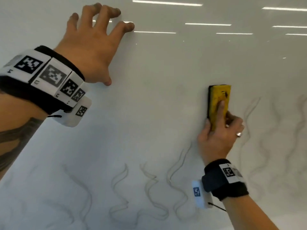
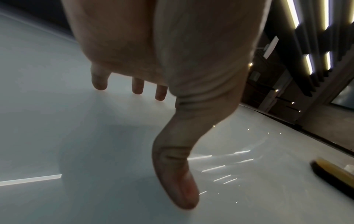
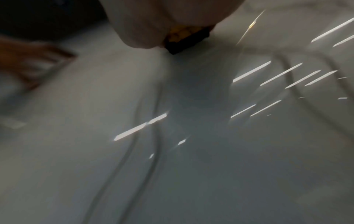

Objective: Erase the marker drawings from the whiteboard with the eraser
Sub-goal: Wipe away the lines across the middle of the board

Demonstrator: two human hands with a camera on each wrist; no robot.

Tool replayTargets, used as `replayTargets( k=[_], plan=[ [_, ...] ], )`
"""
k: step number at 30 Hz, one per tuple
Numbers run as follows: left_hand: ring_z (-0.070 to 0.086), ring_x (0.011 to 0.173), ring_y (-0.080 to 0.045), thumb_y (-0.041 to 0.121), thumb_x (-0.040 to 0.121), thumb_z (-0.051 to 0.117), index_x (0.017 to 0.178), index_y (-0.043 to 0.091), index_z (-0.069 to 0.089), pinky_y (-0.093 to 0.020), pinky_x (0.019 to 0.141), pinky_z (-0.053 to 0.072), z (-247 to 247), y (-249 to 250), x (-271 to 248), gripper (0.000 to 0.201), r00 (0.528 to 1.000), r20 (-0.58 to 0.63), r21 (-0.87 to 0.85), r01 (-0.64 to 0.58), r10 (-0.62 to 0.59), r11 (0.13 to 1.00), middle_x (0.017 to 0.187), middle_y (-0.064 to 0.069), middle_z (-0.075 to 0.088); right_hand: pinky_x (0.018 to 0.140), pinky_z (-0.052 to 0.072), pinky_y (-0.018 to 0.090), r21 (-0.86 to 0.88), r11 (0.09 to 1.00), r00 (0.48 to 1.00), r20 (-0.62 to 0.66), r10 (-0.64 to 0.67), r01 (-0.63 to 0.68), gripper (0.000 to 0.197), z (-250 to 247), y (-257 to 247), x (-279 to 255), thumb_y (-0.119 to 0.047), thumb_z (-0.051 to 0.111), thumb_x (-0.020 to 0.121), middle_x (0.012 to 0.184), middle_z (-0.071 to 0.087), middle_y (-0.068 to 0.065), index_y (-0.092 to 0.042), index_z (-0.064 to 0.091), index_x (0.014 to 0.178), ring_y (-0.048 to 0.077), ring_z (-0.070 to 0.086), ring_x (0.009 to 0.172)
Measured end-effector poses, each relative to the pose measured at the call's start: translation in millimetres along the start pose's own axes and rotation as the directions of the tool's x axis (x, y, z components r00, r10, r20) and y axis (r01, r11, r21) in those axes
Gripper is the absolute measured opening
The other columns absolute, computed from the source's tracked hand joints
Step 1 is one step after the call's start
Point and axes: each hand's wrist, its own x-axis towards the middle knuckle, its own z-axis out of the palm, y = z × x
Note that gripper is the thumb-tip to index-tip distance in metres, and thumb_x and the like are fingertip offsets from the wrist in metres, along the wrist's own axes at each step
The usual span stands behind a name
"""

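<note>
eraser (image 1: 219,103), yellow with a black pad, lies flat against the whiteboard (image 1: 157,67), upright, gripped at its lower end by the right hand (image 1: 219,136), forefinger laid along its back. grey wavy marker lines (image 1: 149,188) show below and to the right. left hand (image 1: 93,45) is spread, its fingertips (image 2: 99,84) touching the board, holding nothing.

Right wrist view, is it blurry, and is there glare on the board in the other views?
Right wrist view: heavy motion blur; eraser and marker lines smeared. Head view: sharp, ceiling lights glare on the whiteboard. Left wrist view: left hand soft, dim; reflections streak the board.
</note>
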Motion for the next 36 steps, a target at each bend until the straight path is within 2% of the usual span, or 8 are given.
replayTargets(
  k=[6,13,16,21,25,29,33,36],
  plan=[
    [0.026,0.143,-0.045,0.033,0.027,0.106,0.152,0.027,0.029,-0.072,0.100,0.040,-3.9,-1.2,4.3,0.147,0.998,-0.059,0.079,-0.016,0.020,0.997,0.156,-0.009,0.028,0.079,0.047,0.045,-0.015,0.850,0.823,0.259,-0.505,0.526,0.053,-15.9,7.9,-46.9,-0.004,0.053,0.084,0.127,0.053,0.027,-0.019,0.056,0.135,0.036,0.052,0.091],
    [0.031,0.142,-0.047,0.054,0.039,0.099,0.146,0.025,0.036,-0.072,0.103,0.040,-21.5,24.7,22.3,0.127,0.990,-0.120,0.080,-0.065,0.075,0.995,0.154,-0.008,0.031,0.094,0.043,0.063,-0.191,0.935,0.948,0.049,0.313,-0.299,0.055,-31.7,93.2,75.0,-0.022,0.049,0.088,0.124,0.044,0.036,0.001,0.047,0.138,0.053,0.047,0.108],
    [0.026,0.146,-0.043,0.054,0.049,0.096,0.149,0.025,0.037,-0.067,0.111,0.036,-34.4,70.8,37.1,0.120,0.985,-0.117,0.016,-0.123,0.124,0.992,0.157,-0.009,0.028,0.088,0.040,0.054,-0.126,0.991,0.987,0.162,-0.011,0.031,0.058,-23.5,48.3,11.5,-0.013,0.054,0.083,0.119,0.050,0.035,-0.005,0.051,0.140,0.048,0.050,0.099],
    [0.018,0.151,-0.038,0.058,0.054,0.093,0.154,0.032,0.033,-0.060,0.116,0.031,-42.2,154.4,64.2,0.120,0.967,-0.079,-0.037,-0.246,0.243,0.969,0.161,-0.005,0.023,0.078,0.047,0.045,0.035,0.759,0.710,0.328,-0.623,0.650,0.062,-35.9,63.4,-37.2,-0.005,0.050,0.080,0.127,0.058,0.029,-0.022,0.055,0.140,0.035,0.049,0.094],
    [0.015,0.152,-0.037,0.056,0.056,0.093,0.156,0.034,0.031,-0.058,0.118,0.028,-42.5,187.6,78.3,0.120,0.959,-0.087,-0.042,-0.275,0.271,0.960,0.161,-0.003,0.021,0.076,0.053,0.059,-0.107,0.971,0.950,0.254,-0.180,0.213,0.075,-50.9,158.3,67.4,0.002,0.062,0.074,0.122,0.050,0.036,-0.015,0.044,0.144,0.052,0.053,0.097],
    [0.014,0.152,-0.038,0.055,0.053,0.095,0.158,0.036,0.025,-0.059,0.120,0.023,-43.0,207.1,91.5,0.128,0.966,-0.086,-0.016,-0.246,0.244,0.969,0.163,-0.005,0.019,0.086,0.050,0.060,-0.155,0.947,0.955,0.056,0.292,-0.281,0.051,-66.4,206.4,138.4,-0.013,0.056,0.092,0.124,0.043,0.036,-0.004,0.048,0.141,0.052,0.047,0.107],
    [0.014,0.152,-0.038,0.053,0.049,0.098,0.160,0.037,0.019,-0.061,0.121,0.021,-41.8,225.5,103.6,0.137,0.982,-0.053,0.000,-0.183,0.182,0.983,0.163,-0.005,0.018,0.081,0.046,0.050,-0.046,0.986,0.960,0.238,-0.145,0.160,0.058,-55.3,159.3,69.2,-0.007,0.059,0.088,0.118,0.051,0.032,-0.008,0.051,0.145,0.041,0.048,0.095],
    [0.014,0.151,-0.038,0.054,0.046,0.099,0.160,0.038,0.016,-0.062,0.121,0.021,-41.6,232.6,107.3,0.142,0.990,-0.013,0.014,-0.142,0.142,0.990,0.162,-0.005,0.017,0.074,0.051,0.046,0.045,0.797,0.744,0.329,-0.581,0.602,0.058,-60.7,157.9,27.2,-0.003,0.049,0.085,0.117,0.061,0.031,-0.016,0.060,0.140,0.035,0.050,0.087]
  ],
)
